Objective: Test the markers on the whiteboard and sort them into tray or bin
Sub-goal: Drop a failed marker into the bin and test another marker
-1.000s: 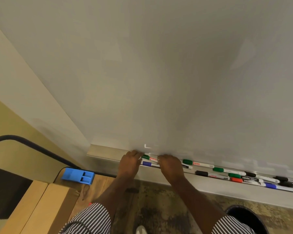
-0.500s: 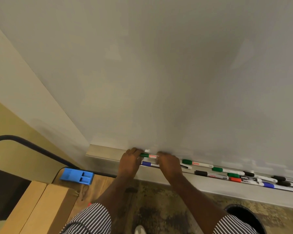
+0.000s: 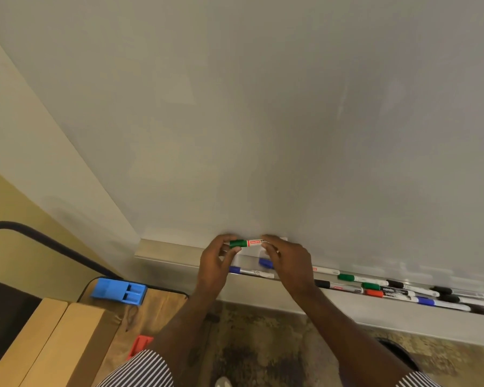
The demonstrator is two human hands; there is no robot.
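A green-capped marker (image 3: 248, 243) with a white and red barrel is held level just above the tray (image 3: 168, 251), in front of the whiteboard (image 3: 263, 121). My left hand (image 3: 217, 263) pinches its green cap end. My right hand (image 3: 287, 261) grips the barrel end. A blue-capped marker (image 3: 250, 272) lies in the tray below my hands, and several more markers (image 3: 397, 291) in green, black, red and blue lie further right. The dark rim of a bin (image 3: 400, 353) shows on the floor at lower right, partly behind my right arm.
A blue plastic holder (image 3: 118, 291) sits on a wooden surface at the left, beside a light wooden box (image 3: 48, 344). A black cable (image 3: 48, 241) runs along the wall. A small red object (image 3: 140, 344) lies near my left sleeve.
Both hands have lifted the green-capped marker out of the tray and now hold it level above it, in front of the board's bottom edge.
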